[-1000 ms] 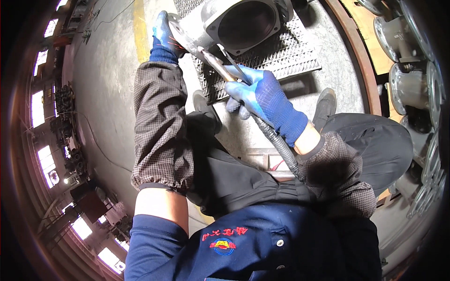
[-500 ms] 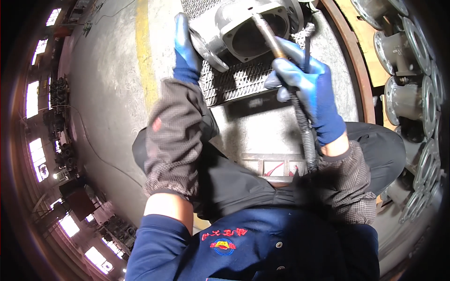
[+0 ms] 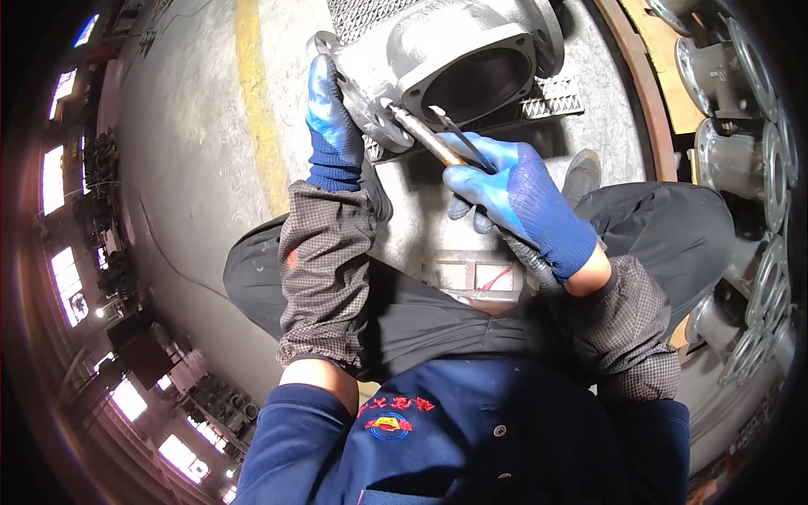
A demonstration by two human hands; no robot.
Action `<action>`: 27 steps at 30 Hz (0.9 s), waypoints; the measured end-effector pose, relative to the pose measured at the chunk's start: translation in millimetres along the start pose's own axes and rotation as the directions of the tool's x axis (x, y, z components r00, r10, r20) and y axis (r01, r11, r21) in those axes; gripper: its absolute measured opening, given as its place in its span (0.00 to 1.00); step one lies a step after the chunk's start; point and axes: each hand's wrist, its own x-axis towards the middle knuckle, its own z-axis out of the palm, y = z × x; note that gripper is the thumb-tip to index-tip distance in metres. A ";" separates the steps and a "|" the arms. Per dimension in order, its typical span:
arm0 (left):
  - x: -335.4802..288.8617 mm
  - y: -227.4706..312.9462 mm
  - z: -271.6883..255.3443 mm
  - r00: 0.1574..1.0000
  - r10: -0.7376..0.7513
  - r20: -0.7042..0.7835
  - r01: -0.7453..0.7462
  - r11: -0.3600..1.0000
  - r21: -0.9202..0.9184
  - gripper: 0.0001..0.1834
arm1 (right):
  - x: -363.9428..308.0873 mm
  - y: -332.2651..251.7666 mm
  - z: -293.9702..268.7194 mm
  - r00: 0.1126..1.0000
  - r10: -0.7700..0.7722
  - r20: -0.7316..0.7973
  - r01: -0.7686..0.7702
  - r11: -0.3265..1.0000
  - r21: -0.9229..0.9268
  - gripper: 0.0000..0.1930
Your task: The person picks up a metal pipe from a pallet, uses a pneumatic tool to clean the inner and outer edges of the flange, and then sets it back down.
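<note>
A grey metal valve body casting (image 3: 379, 71) with round flanges and a wide dark opening lies in front of me. My left hand (image 3: 328, 114), in a blue coated glove, grips the edge of its left flange (image 3: 383, 130). In my gloved right hand (image 3: 509, 181) is a slim metal air grinder (image 3: 431, 141) on a ribbed hose (image 3: 526, 259). Its tip points up and left, close to that flange; whether it touches, I cannot tell. A thin dark rod (image 3: 467, 145) with a pale tip also sticks out of the right hand, beside the opening.
Under the casting is a metal mesh grating (image 3: 555, 97). A small metal frame (image 3: 480, 273) stands between my legs. Along the right, several flanged castings (image 3: 732, 164) line up beyond a rusty steel edge (image 3: 644, 93). A yellow floor line (image 3: 259, 109) runs on the left.
My right hand has come down and left, swinging the air grinder's tip from the opening's upper rim to near the left flange. The thin rod now leans left. My left hand sits slightly lower.
</note>
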 end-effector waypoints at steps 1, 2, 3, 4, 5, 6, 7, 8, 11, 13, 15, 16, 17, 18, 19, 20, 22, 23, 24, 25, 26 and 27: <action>-5.3 1.9 -1.4 1.000 0.003 0.003 -0.003 1.000 0.003 0.25 | 2.6 2.3 3.5 1.000 0.010 0.007 -0.010 0.999 -0.039 0.21; -10.7 4.7 1.5 1.000 0.006 0.012 -0.006 1.000 -0.002 0.26 | 5.1 4.1 6.2 1.000 0.018 0.007 -0.018 0.996 -0.082 0.21; -15.2 5.9 4.1 1.000 0.009 0.021 -0.009 1.000 -0.007 0.27 | 3.7 -0.9 8.9 0.996 0.071 0.057 -0.066 0.995 -0.077 0.21; -18.4 4.8 6.4 1.000 -0.017 -0.016 0.017 0.999 -0.027 0.27 | 4.9 12.7 16.0 0.998 -0.042 0.037 0.044 0.998 -0.050 0.22; -20.7 4.3 8.7 0.998 -0.041 -0.052 0.039 0.998 -0.049 0.28 | 2.0 14.4 20.8 0.995 -0.102 0.005 0.101 0.989 -0.108 0.22; -22.7 4.2 10.7 0.994 -0.066 -0.087 0.060 0.996 -0.071 0.28 | -0.9 15.9 24.3 0.986 -0.163 -0.026 0.156 0.973 -0.168 0.22; -24.3 5.7 11.3 0.994 -0.084 -0.065 0.081 0.995 -0.050 0.29 | -1.8 19.9 26.0 0.992 -0.112 -0.054 0.102 0.982 -0.159 0.22; -23.6 5.1 8.5 0.996 -0.065 -0.055 0.063 0.998 -0.032 0.29 | -2.6 22.8 28.2 0.989 -0.137 -0.061 0.125 0.979 -0.163 0.22; -17.5 1.1 -2.1 0.999 -0.037 -0.005 0.037 0.998 -0.059 0.30 | -5.9 29.5 34.6 0.974 -0.213 -0.076 0.196 0.962 -0.192 0.22; -6.7 -4.7 -15.3 0.998 -0.059 -0.007 0.058 0.991 -0.124 0.30 | -9.0 25.2 38.5 0.987 -0.152 -0.052 0.141 0.976 -0.169 0.22; -0.3 -6.8 -12.6 0.999 -0.046 0.003 0.046 0.987 -0.154 0.30 | -10.3 20.8 37.2 0.993 -0.105 -0.047 0.098 0.987 -0.130 0.22; 0.6 -8.0 -11.6 0.999 -0.022 -0.030 0.020 0.996 -0.087 0.31 | -10.4 19.4 36.5 0.995 -0.087 -0.044 0.083 0.992 -0.096 0.22; 0.6 -7.6 -10.7 0.998 0.004 -0.064 -0.005 1.000 -0.014 0.32 | -10.3 18.8 36.7 0.997 -0.070 -0.036 0.068 0.996 -0.059 0.22; 0.3 -7.0 -9.9 0.995 0.033 -0.096 -0.027 0.998 0.060 0.32 | -9.2 20.7 38.6 0.994 -0.104 -0.044 0.101 0.992 -0.075 0.22; -0.1 -7.1 -10.1 0.994 0.023 -0.103 -0.017 0.998 0.053 0.32 | -7.3 24.4 41.7 0.989 -0.139 -0.052 0.134 0.987 -0.092 0.22; -0.4 -7.3 -11.2 0.994 0.014 -0.112 -0.009 0.999 0.044 0.32 | -6.2 25.6 44.0 0.983 -0.174 -0.058 0.167 0.980 -0.112 0.22; -0.8 -8.5 -13.1 0.992 -0.004 -0.127 0.007 1.000 0.024 0.31 | -9.3 19.0 42.2 0.993 -0.115 -0.035 0.113 0.992 -0.051 0.22; -5.2 -0.2 -0.6 0.993 -0.094 -0.077 0.080 0.983 -0.167 0.31 | -10.4 16.3 37.4 0.995 -0.095 -0.027 0.093 0.993 -0.067 0.22; -3.1 -2.5 -1.4 0.998 -0.018 -0.065 0.016 0.999 -0.041 0.31 | -12.0 12.4 33.1 0.997 -0.074 -0.021 0.072 0.994 -0.085 0.22; 0.0 -2.4 1.3 0.997 -0.045 -0.062 0.041 0.997 -0.064 0.31 | -15.9 4.5 30.4 0.992 -0.120 -0.033 0.120 0.993 0.015 0.22; 1.0 1.2 3.2 0.996 -0.064 -0.067 0.059 0.995 -0.084 0.31 | -17.9 -5.6 29.2 0.992 -0.106 -0.068 0.112 0.990 0.090 0.22; 2.8 2.6 -1.1 1.000 0.001 -0.029 0.001 0.999 0.050 0.30 | -19.9 -20.0 24.4 0.978 -0.186 -0.097 0.195 0.976 0.098 0.22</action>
